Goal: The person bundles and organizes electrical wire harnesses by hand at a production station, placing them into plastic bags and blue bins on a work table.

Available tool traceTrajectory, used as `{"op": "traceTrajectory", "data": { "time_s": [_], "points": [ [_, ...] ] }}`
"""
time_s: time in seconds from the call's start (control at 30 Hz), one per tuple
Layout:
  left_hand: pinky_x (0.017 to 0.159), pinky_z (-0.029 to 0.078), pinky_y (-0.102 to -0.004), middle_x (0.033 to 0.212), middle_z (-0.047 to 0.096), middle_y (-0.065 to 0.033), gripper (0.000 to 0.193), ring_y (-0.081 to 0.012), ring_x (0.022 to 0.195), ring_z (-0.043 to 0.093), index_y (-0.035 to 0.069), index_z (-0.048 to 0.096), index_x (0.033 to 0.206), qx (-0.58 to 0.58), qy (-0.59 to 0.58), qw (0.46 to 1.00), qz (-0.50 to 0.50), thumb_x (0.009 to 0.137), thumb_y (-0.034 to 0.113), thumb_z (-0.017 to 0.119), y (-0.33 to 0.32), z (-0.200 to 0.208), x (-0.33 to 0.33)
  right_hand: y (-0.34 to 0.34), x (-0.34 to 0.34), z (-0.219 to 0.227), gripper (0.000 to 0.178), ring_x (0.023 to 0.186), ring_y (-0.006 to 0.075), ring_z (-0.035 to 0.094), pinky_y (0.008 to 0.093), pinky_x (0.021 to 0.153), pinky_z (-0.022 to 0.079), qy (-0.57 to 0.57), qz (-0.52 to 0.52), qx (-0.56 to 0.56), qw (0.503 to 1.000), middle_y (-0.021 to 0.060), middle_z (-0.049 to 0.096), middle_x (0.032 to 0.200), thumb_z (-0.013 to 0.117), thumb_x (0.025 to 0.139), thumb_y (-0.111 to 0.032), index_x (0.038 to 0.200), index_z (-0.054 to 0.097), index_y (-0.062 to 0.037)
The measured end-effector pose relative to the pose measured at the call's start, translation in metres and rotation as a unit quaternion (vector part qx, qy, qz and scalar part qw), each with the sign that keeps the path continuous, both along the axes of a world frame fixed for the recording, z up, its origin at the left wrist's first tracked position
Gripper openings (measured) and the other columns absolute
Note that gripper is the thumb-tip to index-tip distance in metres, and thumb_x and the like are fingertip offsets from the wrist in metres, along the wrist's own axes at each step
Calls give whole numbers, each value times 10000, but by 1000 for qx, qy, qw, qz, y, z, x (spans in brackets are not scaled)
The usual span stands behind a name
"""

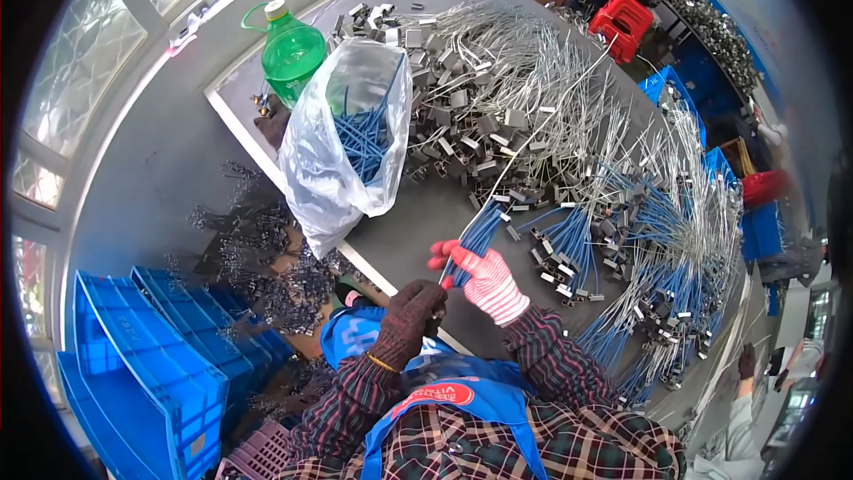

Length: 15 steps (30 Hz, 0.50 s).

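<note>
My right hand (491,284), in a pink-and-white striped glove, is closed round a bundle of thin blue tubes (481,229) above the table. Close beside it, at the bundle's lower end, my left hand (414,316) in a dark brown glove has its fingers pinched together; what they hold is too small to make out. A long pale wire (535,131) runs from the far right down along the bundle toward my hands. Left of the bundle stands an open clear plastic bag (313,180) with loose blue tubes (362,142) in it.
Grey-black metal-cased parts with silvery wires (480,116) are heaped across the table. Blue-sleeved ones (569,244) lie to the right. A green bottle (291,53) stands behind the bag. Blue crates (151,373) are at lower left, a red stool (622,25) at far right.
</note>
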<state>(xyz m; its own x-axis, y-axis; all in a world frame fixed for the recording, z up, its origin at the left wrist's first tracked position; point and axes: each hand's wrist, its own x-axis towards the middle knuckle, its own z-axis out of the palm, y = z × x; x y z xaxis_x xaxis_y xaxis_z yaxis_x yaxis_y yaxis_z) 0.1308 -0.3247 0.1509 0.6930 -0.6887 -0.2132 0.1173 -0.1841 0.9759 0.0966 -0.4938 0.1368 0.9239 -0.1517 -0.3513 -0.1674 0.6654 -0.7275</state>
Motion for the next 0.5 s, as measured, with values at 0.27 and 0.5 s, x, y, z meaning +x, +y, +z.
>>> {"op": "traceTrajectory", "data": {
  "time_s": [0.27,0.5],
  "points": [
    [566,440,-315,701,563,-53,89,-161,678,562,47,608,703,-3,0,967,-255,734,125,639,182,-128,-10,-47,-9,-21,300,769,236,631,348,573,558,-10,-113,-6,994,96,618,839,624,877,-280,990,584,-6],
    [603,476,-333,773,611,-57,144,-182,750,609,32,645,763,267,60,904,-328,735,171,662,227,-114,-27,-91,4,16,268,730,219,634,318,551,540,-46,-233,-96,967,99,621,862,617,890,-243,1046,577,-30]
  ]
}}
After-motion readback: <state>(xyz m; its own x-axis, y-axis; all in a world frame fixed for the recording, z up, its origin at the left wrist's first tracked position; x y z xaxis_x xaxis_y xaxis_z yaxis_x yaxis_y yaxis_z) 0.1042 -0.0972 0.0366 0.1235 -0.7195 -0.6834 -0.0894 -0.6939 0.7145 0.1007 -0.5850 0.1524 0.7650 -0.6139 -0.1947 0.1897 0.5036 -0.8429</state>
